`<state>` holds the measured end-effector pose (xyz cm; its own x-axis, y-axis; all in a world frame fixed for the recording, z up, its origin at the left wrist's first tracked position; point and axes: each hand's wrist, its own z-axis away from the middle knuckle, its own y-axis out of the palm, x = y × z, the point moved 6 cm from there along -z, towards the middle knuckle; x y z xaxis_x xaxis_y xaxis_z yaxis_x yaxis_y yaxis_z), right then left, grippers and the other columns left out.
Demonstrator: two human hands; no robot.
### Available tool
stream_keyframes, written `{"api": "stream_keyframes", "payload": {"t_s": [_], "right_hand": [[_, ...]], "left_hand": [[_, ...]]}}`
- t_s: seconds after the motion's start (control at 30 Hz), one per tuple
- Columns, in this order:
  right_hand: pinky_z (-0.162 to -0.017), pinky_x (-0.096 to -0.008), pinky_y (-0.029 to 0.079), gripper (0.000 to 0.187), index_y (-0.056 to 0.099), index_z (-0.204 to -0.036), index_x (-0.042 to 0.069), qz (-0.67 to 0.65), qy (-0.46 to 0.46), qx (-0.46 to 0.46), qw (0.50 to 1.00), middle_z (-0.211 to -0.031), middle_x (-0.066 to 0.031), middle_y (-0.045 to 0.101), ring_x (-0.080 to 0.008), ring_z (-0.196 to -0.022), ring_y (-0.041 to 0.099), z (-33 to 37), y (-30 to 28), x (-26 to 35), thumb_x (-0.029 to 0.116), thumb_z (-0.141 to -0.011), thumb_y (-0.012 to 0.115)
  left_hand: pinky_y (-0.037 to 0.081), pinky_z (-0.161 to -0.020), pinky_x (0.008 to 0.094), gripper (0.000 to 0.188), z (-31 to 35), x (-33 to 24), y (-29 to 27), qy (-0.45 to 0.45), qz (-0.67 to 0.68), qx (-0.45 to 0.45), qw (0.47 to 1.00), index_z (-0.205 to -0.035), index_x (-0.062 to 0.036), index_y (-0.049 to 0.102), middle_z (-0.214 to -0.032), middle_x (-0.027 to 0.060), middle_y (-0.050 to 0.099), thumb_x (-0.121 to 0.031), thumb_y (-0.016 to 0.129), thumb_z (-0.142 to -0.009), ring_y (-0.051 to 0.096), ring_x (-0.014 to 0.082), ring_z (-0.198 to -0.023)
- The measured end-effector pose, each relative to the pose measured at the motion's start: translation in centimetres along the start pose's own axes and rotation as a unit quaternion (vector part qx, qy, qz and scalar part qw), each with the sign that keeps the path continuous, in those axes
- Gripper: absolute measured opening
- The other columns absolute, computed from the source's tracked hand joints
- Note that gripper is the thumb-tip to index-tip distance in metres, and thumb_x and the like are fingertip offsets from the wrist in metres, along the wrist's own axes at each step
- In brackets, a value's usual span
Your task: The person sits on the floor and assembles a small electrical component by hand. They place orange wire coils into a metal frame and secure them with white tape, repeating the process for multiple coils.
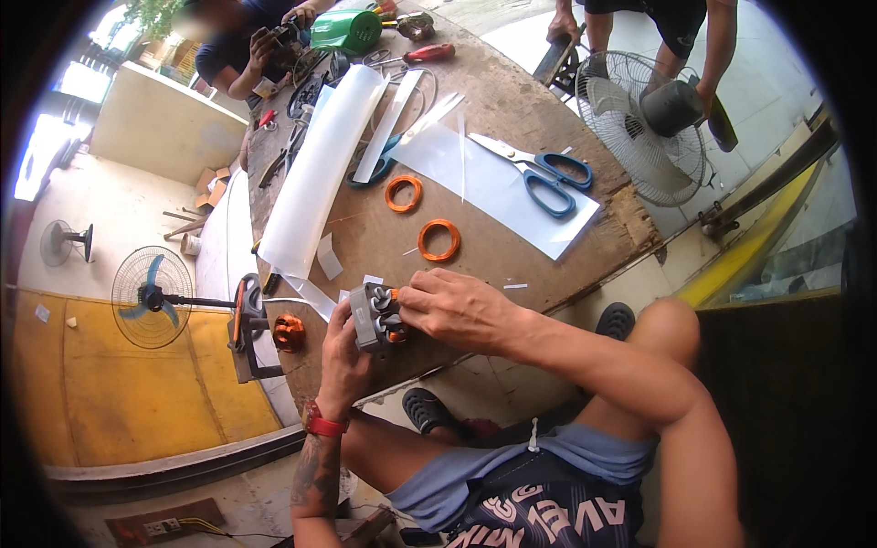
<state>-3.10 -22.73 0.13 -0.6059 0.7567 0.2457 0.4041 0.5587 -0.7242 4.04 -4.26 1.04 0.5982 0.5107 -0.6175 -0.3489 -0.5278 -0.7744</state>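
Observation:
My left hand (343, 356), with a red watch on its wrist, grips a grey motor stator (367, 321) at the table's near edge. Copper-orange windings show on the stator's right side. My right hand (454, 309) reaches across to that side, its fingers pinched together against the windings; what lies between the fingertips is hidden. Beyond it, two loose copper wire coils, a nearer one (438, 220) and a farther one (403, 180), lie flat on the wooden table (365, 239). Left of my left hand sits another copper-wound part (289, 333).
A roll of clear plastic film (320, 173) and a flat sheet (557, 239) lie on the table. Blue-handled scissors (539, 173) rest on the sheet; a second pair (388, 157) is partly covered. Past the table, people handle a caged fan (671, 110) and a small device (285, 38).

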Motion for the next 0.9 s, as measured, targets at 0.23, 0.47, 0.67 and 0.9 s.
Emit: {"api": "stream_keyframes", "payload": {"t_s": [0.23, 0.47, 0.67, 0.9], "right_hand": [[-0.1, -0.0417, 0.05, 0.019, 0.074, -0.1, 0.005, -0.118, 0.101, -0.035, 0.987, -0.112, -0.0108, 0.062, -0.0294, -0.112, 0.059, 0.3, -0.8, -1.0, 0.022, -0.091, 0.072], [-0.099, -0.0425, 0.048, 0.018, 0.075, -0.099, 0.007, -0.123, 0.13, -0.014, 0.984, -0.113, -0.0095, 0.063, -0.029, -0.115, 0.058, -1.0, 0.5, -0.6, 0.023, -0.09, 0.073], [-0.097, -0.0386, 0.048, 0.015, 0.076, -0.097, 0.011, 0.001, 0.063, -0.011, 0.998, -0.115, -0.0038, 0.064, -0.0219, -0.114, 0.058, -1.6, 0.2, 0.8, 0.018, -0.093, 0.063], [-0.095, -0.0352, 0.048, 0.017, 0.075, -0.101, 0.009, -0.014, 0.035, -0.004, 0.999, -0.114, -0.0026, 0.063, -0.0198, -0.112, 0.058, -1.0, 0.6, 1.1, 0.018, -0.093, 0.063]], "left_hand": [[0.045, -0.111, 0.0447, 0.053, 0.4, 0.1, -0.7, 0.018, -0.103, -0.025, 0.994, -0.128, -0.0036, 0.069, -0.134, 0.0142, 0.061, 0.007, 0.064, -0.076, 0.055, 0.0361, -0.13], [0.048, -0.107, 0.0445, 0.051, 0.5, 0.4, -0.4, -0.011, -0.035, -0.039, 0.999, -0.126, -0.0017, 0.069, -0.131, 0.0159, 0.062, 0.007, 0.064, -0.076, 0.059, 0.038, -0.124], [0.048, -0.11, 0.0479, 0.052, -0.1, 0.5, -1.0, 0.056, -0.077, 0.019, 0.995, -0.13, -0.0037, 0.067, -0.136, 0.016, 0.061, 0.007, 0.065, -0.079, 0.058, 0.0396, -0.129], [0.044, -0.119, 0.0505, 0.048, -0.5, 0.5, -0.5, 0.168, -0.181, 0.075, 0.966, -0.127, -0.0078, 0.068, -0.145, 0.0158, 0.057, 0.006, 0.066, -0.082, 0.049, 0.0406, -0.144]]}}
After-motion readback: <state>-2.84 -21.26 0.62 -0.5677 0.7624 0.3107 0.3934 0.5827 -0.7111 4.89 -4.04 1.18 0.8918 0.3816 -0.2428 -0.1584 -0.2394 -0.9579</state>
